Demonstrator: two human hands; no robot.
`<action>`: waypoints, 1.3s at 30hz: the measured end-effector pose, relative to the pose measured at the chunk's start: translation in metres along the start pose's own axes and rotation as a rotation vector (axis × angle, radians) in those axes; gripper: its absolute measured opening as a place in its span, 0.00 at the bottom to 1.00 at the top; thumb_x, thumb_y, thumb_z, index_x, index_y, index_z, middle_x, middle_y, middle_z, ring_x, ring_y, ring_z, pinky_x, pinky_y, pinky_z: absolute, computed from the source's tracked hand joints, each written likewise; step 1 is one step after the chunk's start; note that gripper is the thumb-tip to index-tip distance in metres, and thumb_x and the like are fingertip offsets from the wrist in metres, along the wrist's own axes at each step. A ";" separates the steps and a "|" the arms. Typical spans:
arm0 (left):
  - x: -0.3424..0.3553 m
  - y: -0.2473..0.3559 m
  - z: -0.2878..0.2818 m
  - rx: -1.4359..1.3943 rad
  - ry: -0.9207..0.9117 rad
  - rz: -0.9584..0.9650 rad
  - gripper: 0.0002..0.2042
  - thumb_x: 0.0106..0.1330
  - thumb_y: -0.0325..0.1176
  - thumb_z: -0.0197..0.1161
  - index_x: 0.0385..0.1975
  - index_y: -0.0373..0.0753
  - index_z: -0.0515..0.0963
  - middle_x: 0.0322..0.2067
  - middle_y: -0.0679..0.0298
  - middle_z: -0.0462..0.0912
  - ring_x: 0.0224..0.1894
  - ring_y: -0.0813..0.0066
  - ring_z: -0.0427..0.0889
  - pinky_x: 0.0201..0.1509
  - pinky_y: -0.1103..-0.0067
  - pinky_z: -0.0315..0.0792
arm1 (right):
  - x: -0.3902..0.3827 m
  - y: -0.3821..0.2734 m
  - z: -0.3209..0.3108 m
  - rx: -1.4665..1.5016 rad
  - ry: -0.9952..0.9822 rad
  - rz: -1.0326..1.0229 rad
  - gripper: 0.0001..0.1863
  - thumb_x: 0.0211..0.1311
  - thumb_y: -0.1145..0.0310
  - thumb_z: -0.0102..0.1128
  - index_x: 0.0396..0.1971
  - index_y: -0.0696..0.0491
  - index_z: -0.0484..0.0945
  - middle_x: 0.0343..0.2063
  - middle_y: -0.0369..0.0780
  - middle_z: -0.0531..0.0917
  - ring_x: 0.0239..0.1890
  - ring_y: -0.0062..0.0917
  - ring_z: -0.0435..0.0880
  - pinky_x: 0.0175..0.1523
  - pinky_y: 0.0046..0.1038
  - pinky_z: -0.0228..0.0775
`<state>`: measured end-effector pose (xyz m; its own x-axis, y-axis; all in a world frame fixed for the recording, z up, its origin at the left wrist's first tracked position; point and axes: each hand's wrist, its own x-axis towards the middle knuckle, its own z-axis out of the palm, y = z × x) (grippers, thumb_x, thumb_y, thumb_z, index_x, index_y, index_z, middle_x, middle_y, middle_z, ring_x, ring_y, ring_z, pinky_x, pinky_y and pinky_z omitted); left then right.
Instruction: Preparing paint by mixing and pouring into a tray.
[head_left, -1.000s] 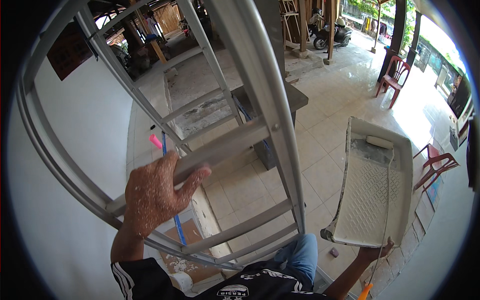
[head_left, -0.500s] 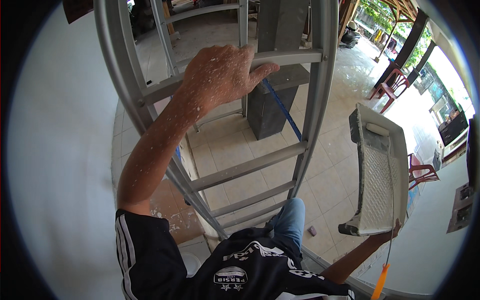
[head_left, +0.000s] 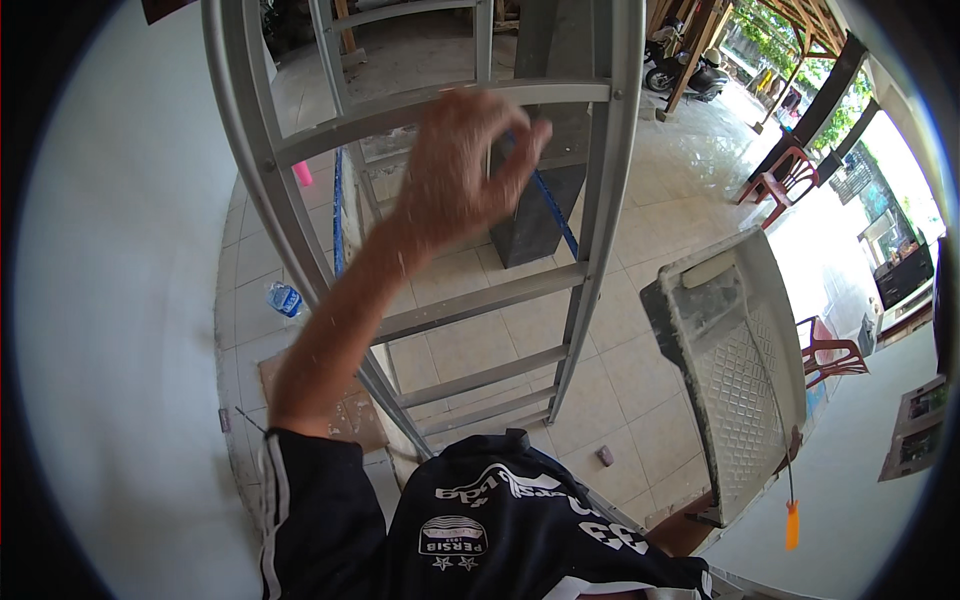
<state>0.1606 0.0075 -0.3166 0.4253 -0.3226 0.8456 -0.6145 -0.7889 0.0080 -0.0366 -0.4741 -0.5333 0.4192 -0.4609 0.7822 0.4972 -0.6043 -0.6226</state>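
Note:
In front of me stands an aluminium ladder (head_left: pixel 480 290). My left hand (head_left: pixel 455 175), flecked with pale paint and blurred by motion, is just at the lower side of its upper rung (head_left: pixel 560 93). The thumb and fingers are apart, with nothing between them. My right hand (head_left: pixel 794 442) grips the edge of a paint tray (head_left: pixel 735 390) on the right; most of that hand is hidden behind it. The tray is tilted and coated in pale paint. A paint roller (head_left: pixel 710 270) lies in it, its orange handle (head_left: pixel 792 525) hanging past the near end.
A white wall (head_left: pixel 120 300) rises on the left. Behind the ladder is a grey pillar (head_left: pixel 545 200). The tiled floor holds a small block (head_left: pixel 604 456), a blue-labelled plastic bottle (head_left: pixel 284 299) and a paint-spotted brown sheet (head_left: pixel 355 420). Red plastic chairs (head_left: pixel 783 180) stand at right.
My left hand has come off the rung, its fingers loosening. The paint tray has tilted and shifted a little to the left in view, with the roller still in it.

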 end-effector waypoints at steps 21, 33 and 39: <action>-0.136 0.163 -0.029 -1.161 -0.502 -1.102 0.21 0.69 0.47 0.48 0.46 0.31 0.72 0.37 0.57 0.77 0.41 0.73 0.75 0.48 0.76 0.68 | 0.046 0.188 0.055 0.681 -0.508 0.521 0.17 0.54 0.61 0.54 0.39 0.57 0.73 0.36 0.43 0.75 0.37 0.28 0.79 0.43 0.27 0.73; -0.155 0.223 -0.133 -0.716 0.007 -1.259 0.23 0.67 0.46 0.49 0.47 0.29 0.70 0.41 0.55 0.76 0.46 0.70 0.73 0.49 0.77 0.66 | 0.069 0.114 0.263 0.937 -0.954 0.813 0.17 0.54 0.60 0.55 0.38 0.57 0.74 0.35 0.41 0.76 0.36 0.27 0.79 0.42 0.25 0.72; -0.226 0.255 -0.178 -0.643 0.504 -1.436 0.26 0.64 0.42 0.54 0.54 0.27 0.66 0.49 0.55 0.73 0.52 0.69 0.71 0.57 0.75 0.62 | 0.034 -0.009 0.331 1.039 -1.061 0.917 0.17 0.54 0.59 0.56 0.38 0.56 0.74 0.34 0.40 0.76 0.36 0.26 0.79 0.42 0.24 0.72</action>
<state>-0.2104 -0.0273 -0.4103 0.6875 0.7256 0.0284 -0.1460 0.0998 0.9842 0.2247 -0.2692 -0.5090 0.8811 0.4603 0.1086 -0.1051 0.4145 -0.9039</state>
